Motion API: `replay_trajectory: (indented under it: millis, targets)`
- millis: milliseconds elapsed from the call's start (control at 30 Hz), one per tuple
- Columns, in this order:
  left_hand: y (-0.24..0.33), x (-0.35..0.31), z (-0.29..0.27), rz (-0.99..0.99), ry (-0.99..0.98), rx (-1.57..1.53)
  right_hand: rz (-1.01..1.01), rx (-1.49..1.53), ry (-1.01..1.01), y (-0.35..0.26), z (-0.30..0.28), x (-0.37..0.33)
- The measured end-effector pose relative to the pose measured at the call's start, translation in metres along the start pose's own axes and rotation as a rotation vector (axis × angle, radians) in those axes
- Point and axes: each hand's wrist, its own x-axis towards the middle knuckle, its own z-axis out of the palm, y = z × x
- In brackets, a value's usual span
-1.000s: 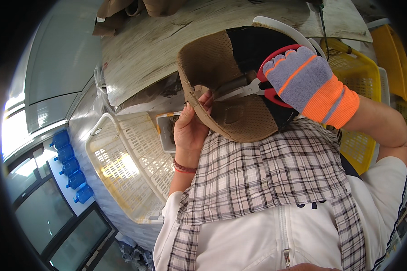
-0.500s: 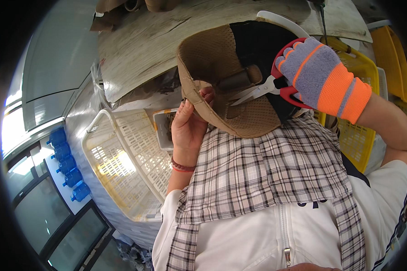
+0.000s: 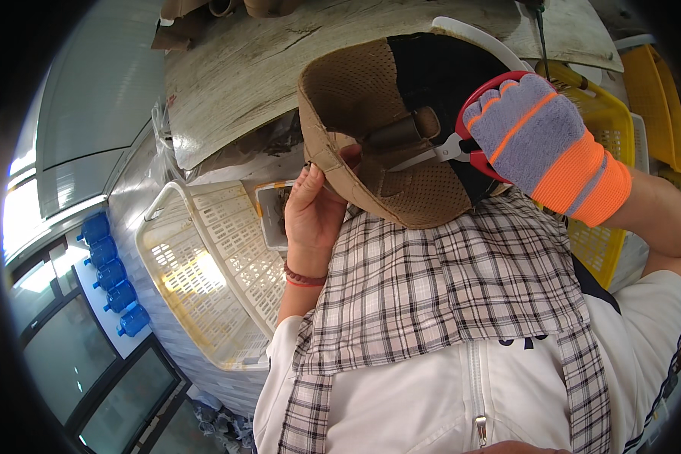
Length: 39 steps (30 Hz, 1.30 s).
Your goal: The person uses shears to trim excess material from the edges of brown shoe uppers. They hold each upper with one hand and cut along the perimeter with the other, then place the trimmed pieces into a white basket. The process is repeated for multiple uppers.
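Observation:
My bare left hand (image 3: 310, 212), with a red band at the wrist, grips the edge of a tan mesh sun hat (image 3: 363, 98) that has a black part. My right hand (image 3: 541, 140) wears a grey glove with orange stripes and an orange cuff. It is shut on red-handled scissors (image 3: 450, 150), whose blades point left across the hat, just below a short brown cylinder (image 3: 397, 132). A plaid cloth (image 3: 446, 295) hangs from the hat over a white zipped jacket (image 3: 431, 401). What the blade tips touch is hard to tell.
A pale plastic crate (image 3: 204, 280) lies left of my left arm, with a small tray (image 3: 268, 216) beside it. Yellow crates (image 3: 605, 121) stand at the right. A worn wooden board (image 3: 250, 68) fills the top. Several blue water bottles (image 3: 110, 276) line the far left by windows.
My gloved right hand has shifted slightly right with the scissors. The hat has tipped so more tan mesh shows. My left hand stays on the hat's edge.

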Motion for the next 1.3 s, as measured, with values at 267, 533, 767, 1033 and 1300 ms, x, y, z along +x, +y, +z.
replay_trajectory:
  millis: [267,533,767,1033,1300]
  targets:
    - [0.009,-0.003,0.001,-0.058,-0.141,0.035,0.139,0.241,-0.105,0.019,0.003,-0.009]
    - [0.012,-0.001,-0.013,-0.218,-0.041,0.085,0.155,0.303,-0.058,0.016,0.024,-0.005]
    - [0.009,0.021,-0.018,-0.328,-0.21,0.24,0.2,0.26,-0.069,0.016,0.03,0.0]
    - [0.002,0.022,-0.02,-0.284,-0.048,0.368,0.133,0.467,-0.141,0.033,0.028,-0.018]
    - [-0.005,0.012,-0.022,-0.202,-0.075,0.369,0.191,0.452,-0.37,0.031,0.014,-0.003]
